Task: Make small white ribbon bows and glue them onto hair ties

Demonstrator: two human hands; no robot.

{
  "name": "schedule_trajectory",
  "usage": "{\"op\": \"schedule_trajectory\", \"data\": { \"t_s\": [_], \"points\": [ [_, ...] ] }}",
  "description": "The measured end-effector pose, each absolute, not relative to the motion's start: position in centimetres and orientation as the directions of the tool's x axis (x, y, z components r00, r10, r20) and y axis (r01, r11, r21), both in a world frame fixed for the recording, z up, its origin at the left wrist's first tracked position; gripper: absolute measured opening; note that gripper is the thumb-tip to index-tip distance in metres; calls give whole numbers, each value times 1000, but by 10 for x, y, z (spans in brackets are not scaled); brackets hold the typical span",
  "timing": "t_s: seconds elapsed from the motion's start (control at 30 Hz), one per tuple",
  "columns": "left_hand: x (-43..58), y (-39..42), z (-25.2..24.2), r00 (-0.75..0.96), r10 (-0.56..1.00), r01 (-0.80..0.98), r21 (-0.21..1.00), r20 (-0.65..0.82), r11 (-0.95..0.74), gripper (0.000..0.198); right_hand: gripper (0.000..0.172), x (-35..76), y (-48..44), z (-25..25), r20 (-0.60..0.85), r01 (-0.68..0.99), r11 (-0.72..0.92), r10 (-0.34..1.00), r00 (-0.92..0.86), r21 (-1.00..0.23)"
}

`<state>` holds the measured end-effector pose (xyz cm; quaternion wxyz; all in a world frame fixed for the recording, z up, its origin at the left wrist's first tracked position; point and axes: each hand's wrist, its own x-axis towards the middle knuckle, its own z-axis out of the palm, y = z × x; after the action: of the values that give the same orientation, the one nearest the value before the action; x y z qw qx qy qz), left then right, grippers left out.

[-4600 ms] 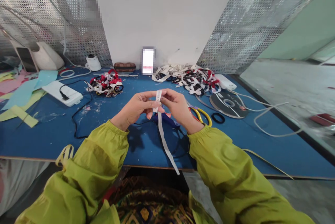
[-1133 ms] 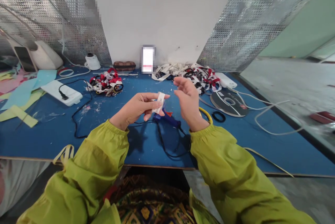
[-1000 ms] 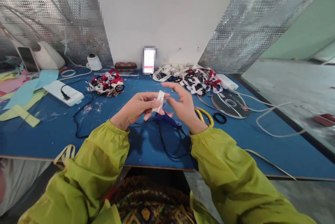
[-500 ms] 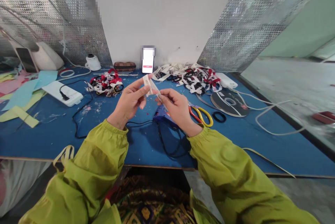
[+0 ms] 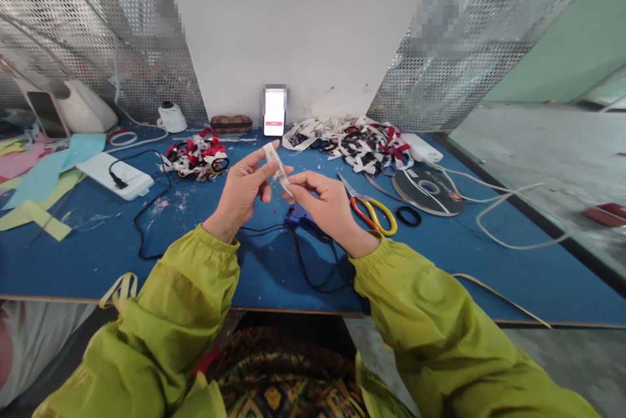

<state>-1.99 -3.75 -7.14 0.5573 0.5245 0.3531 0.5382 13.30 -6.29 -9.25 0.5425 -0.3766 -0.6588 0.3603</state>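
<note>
A white ribbon with dark printed letters [image 5: 274, 161] stretches between my two hands above the blue table. My left hand [image 5: 243, 190] pinches its upper part between thumb and fingers. The lower end is gripped by the fingertips of my right hand [image 5: 323, 203]. Under my right hand lies a blue tool [image 5: 299, 216] with a black cord, partly hidden. Scissors with red and yellow handles [image 5: 374, 214] rest just right of that hand, beside a black ring [image 5: 409, 216].
Behind my hands are a lit phone [image 5: 274, 111], a pile of red, white and black bands [image 5: 198, 156] and a larger ribbon pile [image 5: 362, 144]. A white power strip [image 5: 117, 175] lies left, a dark disc [image 5: 428, 192] right, with loose cables.
My right hand has shifted slightly left and down. The ribbon now runs as a straighter strip between my hands, where before it was folded with a loose piece angled right.
</note>
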Motion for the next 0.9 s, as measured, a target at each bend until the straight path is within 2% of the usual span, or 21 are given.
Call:
{"op": "schedule_trajectory", "data": {
  "t_s": [0.1,0.27,0.47,0.67,0.77,0.9],
  "points": [
    [-20,-38,-72,172,970,-202,970,169,-134,59,10,132,-63,-95,425,80,436,896,-125,-896],
    [-18,-39,-74,145,973,-36,984,177,-174,55,15,131,-63,-96,418,34,422,905,-82,-906],
    [-17,-40,-74,202,967,98,979,154,-176,52,14,138,-59,-87,263,-83,251,945,-196,-964],
    [-16,-42,-71,205,970,139,977,134,-164,51,16,143,-56,-85,272,-200,226,929,-250,-954],
    [-16,-42,-72,225,963,151,971,146,-183,48,17,144,-55,-85,285,-190,243,927,-242,-951],
    [-17,-43,-73,290,945,159,967,149,-201,44,12,143,-54,-87,392,-37,390,914,-101,-920]
  ]
}}
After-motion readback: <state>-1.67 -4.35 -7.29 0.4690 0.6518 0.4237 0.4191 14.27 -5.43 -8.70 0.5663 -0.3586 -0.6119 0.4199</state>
